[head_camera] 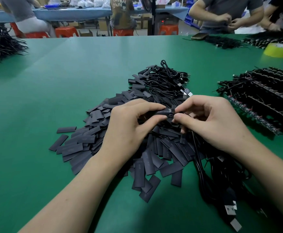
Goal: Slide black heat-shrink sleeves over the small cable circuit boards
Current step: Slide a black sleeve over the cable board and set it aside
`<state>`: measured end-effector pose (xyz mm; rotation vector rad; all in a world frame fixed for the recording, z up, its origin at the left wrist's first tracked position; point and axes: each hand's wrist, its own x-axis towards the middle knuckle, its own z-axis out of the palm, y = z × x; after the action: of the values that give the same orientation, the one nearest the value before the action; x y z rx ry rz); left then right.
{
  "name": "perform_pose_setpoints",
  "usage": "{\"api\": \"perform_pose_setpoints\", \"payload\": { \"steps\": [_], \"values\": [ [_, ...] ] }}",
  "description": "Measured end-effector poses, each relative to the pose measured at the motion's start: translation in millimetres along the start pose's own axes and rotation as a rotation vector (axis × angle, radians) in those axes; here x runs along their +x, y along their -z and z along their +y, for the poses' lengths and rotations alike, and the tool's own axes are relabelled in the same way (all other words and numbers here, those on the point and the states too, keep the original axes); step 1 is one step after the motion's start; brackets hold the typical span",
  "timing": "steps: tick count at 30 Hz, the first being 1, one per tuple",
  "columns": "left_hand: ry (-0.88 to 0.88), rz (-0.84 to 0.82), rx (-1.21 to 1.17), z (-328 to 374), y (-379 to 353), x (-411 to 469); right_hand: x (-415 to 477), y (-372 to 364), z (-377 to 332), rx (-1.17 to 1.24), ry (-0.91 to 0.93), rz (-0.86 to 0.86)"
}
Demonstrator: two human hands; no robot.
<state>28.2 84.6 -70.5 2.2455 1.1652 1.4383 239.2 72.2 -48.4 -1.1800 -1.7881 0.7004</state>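
Green table (70,81) — sleeve (162,112) pinched between both hands.

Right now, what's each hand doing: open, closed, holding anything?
Left hand: closed, pinching a black sleeve.
Right hand: closed, pinching the cable end at the sleeve's mouth.

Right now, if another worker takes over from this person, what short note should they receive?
Left hand pinches one black heat-shrink sleeve. Right hand pinches the cable end at the sleeve's mouth; the board itself is hidden. A loose pile of flat black sleeves lies on the green table under both hands; coiled black USB cables lie behind. This sleeve looks unfinished; many sleeves are left.
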Motion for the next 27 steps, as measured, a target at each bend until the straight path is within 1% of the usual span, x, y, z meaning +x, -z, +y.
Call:
{"api": "perform_pose_setpoints", "payload": {
  "steps": [3,7,18,20,24,27],
  "values": [
    [-0.014,-0.008,0.009,-0.7,0.1,-0.2,-1.0,-1.4,-0.1,-0.056,0.032,0.010],
    [-0.059,-0.017,0.035,-1.8,-1.4,-1.3,-2.5,-3.8,0.2,-0.164,0.082,-0.017],
    [-0.107,-0.005,0.063,-2.3,-2.0,-1.8,-2.9,-6.1,0.5,-0.166,0.068,-0.027],
    [-0.102,-0.003,0.057,-1.6,-1.7,-1.5,-2.4,-5.8,0.6,-0.120,0.045,-0.037],
    [-0.101,0.002,0.039,0.1,-1.4,-1.0,0.0,-3.4,1.6,0.075,-0.051,-0.071],
    [-0.117,0.007,0.040,1.2,-1.0,-1.5,1.1,-3.4,2.6,0.138,-0.078,-0.102]
  ]
}}
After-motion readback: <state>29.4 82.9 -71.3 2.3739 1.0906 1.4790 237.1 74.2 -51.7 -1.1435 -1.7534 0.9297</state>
